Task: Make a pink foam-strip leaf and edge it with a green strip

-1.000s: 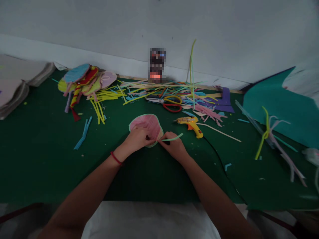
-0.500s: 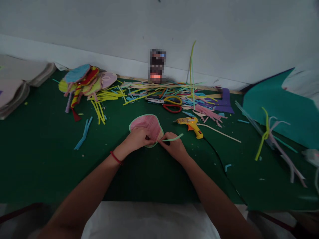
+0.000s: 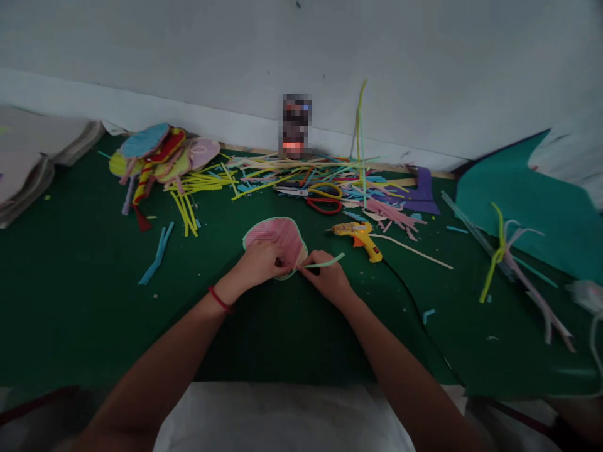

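A rounded craft piece (image 3: 285, 235), covered in pink strips with a mint-green edging, lies on the green tabletop in front of me. My left hand (image 3: 257, 265) rests over its lower left part, fingers closed on it near the lower right edge. At that same edge my right hand (image 3: 328, 279) pinches a mint-green pipe cleaner (image 3: 336, 259), whose free end sticks out to the right over the fingers. The fingertips of both hands nearly meet. How the pipe cleaner joins the edge is hidden by the fingers.
A yellow glue gun (image 3: 362, 237) lies right of my hands, its black cord (image 3: 409, 292) running to the front edge. Behind are scissors (image 3: 325, 198) and a heap of coloured pipe cleaners (image 3: 264, 176). Finished-looking craft shapes (image 3: 146, 141) are stacked left; a teal sheet (image 3: 522, 201) stands right.
The view has shifted very slightly. Both hands keep the same hold on the pink piece and the pipe cleaner, with no clear movement.
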{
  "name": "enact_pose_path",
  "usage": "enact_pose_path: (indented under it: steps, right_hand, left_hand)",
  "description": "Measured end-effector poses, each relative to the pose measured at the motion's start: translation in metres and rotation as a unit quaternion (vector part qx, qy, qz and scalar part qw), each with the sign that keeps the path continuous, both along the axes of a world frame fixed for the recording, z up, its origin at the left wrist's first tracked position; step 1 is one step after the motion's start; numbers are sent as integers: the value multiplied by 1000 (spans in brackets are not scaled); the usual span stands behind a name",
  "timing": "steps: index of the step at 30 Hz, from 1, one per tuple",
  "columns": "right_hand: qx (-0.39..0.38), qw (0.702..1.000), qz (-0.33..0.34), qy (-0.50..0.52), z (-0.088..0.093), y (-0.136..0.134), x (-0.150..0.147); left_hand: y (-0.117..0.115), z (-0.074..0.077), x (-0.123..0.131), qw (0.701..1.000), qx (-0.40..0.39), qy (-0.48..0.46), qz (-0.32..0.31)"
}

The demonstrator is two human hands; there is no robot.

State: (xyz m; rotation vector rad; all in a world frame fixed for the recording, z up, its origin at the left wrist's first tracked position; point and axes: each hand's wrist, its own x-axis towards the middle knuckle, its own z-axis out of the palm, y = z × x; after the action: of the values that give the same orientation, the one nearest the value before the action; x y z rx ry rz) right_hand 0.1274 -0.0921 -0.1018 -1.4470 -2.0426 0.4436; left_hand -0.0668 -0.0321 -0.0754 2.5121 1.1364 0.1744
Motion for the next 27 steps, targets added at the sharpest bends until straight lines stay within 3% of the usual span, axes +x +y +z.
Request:
enact_pose_path:
  steps: [16,27]
  right_hand:
    - [3,1000,3,7,-3,1,0]
    - [0,1000,1,12,-4,1,1]
  left_hand:
    - [-3,10,5,1000,-3,21,6]
    - [1,-1,-5,998,10,-34,-43]
